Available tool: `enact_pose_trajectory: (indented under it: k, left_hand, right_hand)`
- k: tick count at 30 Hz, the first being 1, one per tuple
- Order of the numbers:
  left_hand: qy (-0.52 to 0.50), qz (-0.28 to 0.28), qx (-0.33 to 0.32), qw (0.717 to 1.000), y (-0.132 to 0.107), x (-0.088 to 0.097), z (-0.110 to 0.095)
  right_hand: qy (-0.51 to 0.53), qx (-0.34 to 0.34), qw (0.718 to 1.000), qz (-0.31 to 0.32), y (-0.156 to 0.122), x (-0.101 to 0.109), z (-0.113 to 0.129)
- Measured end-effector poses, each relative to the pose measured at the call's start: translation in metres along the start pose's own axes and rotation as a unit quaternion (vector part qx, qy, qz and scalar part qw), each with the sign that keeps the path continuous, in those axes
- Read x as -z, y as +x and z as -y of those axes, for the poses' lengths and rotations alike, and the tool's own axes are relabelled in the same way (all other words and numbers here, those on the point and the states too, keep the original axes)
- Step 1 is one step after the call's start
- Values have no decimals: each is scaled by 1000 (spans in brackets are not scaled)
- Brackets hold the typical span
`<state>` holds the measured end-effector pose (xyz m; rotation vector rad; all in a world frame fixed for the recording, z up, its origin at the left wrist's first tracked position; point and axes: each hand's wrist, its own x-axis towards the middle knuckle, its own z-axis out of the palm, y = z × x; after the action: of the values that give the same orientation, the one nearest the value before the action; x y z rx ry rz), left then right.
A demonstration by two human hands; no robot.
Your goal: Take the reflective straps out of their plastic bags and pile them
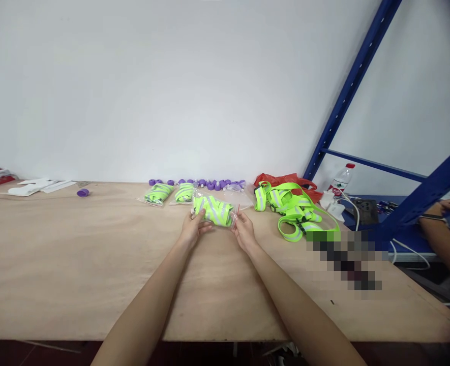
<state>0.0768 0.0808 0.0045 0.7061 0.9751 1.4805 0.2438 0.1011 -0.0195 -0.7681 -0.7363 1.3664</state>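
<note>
Between my two hands is a clear plastic bag (214, 210) with a folded neon-yellow reflective strap inside, raised a little over the wooden table. My left hand (194, 227) grips the bag's left end, thumb on top. At the other end, by the red seal line, my right hand (243, 229) pinches the plastic. Just behind lie two similar packed bags, one on the left (158, 193) and one nearer the middle (184, 192). A loose heap of neon reflective straps (286, 198) with black buckles lies to the right of my right hand.
Small purple items (213, 185) line the wall, and one purple piece (83, 192) lies far left near white papers (37, 186). A red plastic bag (281, 180), a bottle (341, 180) and a blue metal frame (347, 96) stand right. Another person's arm (444, 239) shows at the right edge.
</note>
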Motion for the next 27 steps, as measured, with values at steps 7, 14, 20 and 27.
enact_pose_trajectory:
  k: [7, 14, 20, 27]
  left_hand:
    - [41, 37, -40, 998, 2, 6, 1]
    - [95, 47, -63, 992, 1, 5, -2]
    - [133, 103, -3, 986, 3, 7, 5]
    - [152, 74, -15, 985, 3, 10, -1]
  right_hand:
    - [-81, -29, 990, 112, -6, -3, 9]
    - [-169, 19, 970, 174, -12, -5, 13]
    - [-52, -61, 993, 88, -10, -4, 9]
    - [-51, -87, 987, 127, -9, -2, 9]
